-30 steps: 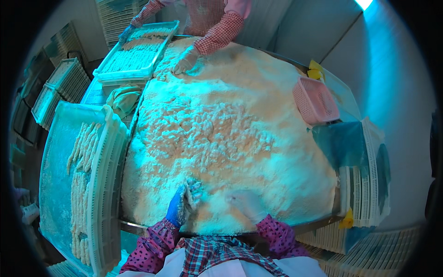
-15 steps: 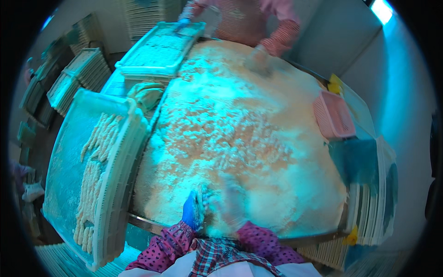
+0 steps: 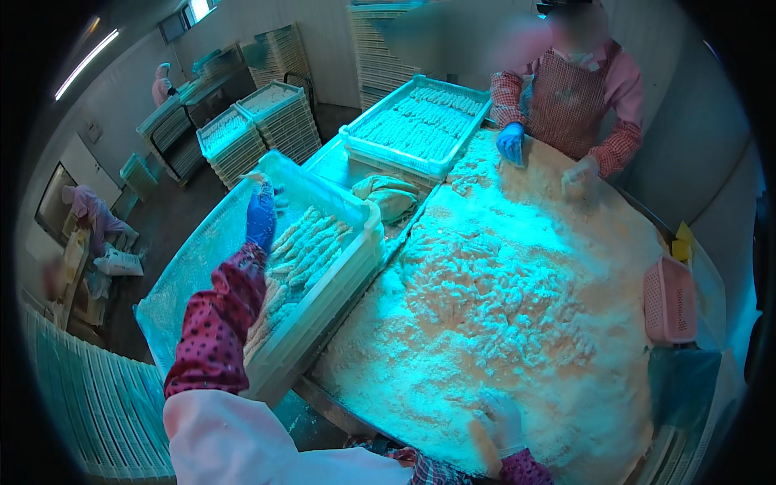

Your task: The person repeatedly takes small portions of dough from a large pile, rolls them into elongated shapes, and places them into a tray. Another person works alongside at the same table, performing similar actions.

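Note:
My left hand (image 3: 260, 217), in a powdered blue glove, reaches over the white tray (image 3: 179, 255) on my left. Its fingers are drawn together near the tray's far rim; whatever is in them is too hidden to make out. Beside that hand, rows of coated pale strips (image 3: 303, 246) lie in the tray. Low over the near part of the powder-covered table (image 3: 388, 372), my right hand (image 3: 503, 420) wears a whitish glove. It is closed on a long tan coated strip (image 3: 483, 446). Clumps of coated pieces (image 3: 485, 283) lie mid-table in the loose powder.
Across the table stands a co-worker (image 3: 570, 97) with one blue and one pale glove. A filled tray (image 3: 416, 125) sits at the far left, behind a bundled cloth (image 3: 386, 196). A pink basket (image 3: 669, 301) stands at the right edge. Stacked trays (image 3: 279, 121) stand beyond.
My left hand has gone from the powder to the tray on the left. My right hand, blurred before, now shows a strip in it. The view has swung left.

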`<state>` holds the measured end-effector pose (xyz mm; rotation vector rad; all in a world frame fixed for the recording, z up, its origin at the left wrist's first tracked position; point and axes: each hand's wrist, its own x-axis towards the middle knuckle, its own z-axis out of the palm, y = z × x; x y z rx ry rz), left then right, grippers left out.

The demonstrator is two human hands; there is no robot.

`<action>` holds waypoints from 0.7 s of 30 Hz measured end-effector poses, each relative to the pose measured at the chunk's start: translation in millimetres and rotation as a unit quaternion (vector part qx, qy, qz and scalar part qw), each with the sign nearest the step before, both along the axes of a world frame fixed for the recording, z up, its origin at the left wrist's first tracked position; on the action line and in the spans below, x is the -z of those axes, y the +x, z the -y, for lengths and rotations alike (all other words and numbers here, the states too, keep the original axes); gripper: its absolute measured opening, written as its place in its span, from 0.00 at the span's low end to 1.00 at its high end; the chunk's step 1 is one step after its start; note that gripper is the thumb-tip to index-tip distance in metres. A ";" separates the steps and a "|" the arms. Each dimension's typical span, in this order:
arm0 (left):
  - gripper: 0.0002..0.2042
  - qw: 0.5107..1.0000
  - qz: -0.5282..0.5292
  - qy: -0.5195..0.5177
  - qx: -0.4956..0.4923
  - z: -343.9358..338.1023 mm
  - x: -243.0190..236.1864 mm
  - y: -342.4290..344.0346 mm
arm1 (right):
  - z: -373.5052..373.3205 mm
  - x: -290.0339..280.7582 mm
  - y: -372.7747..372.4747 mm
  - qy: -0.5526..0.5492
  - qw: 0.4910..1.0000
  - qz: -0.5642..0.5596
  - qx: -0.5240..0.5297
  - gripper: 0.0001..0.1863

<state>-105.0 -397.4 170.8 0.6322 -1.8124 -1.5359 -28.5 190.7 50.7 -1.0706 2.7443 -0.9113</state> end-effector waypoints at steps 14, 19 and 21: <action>0.19 0.880 0.365 -0.266 0.148 49.1 34.3 36.9 | -0.2 -61.1 -13.8 -0.190 0.976 -0.048 0.092 0.13; 0.20 0.926 0.252 -0.202 0.194 -19.8 5.2 102.1 | -23.5 -15.4 5.2 0.094 0.984 0.144 0.053 0.18; 0.20 0.952 0.171 -0.128 0.218 -57.0 4.3 110.8 | -5.7 -10.7 7.8 0.033 0.998 0.036 0.044 0.20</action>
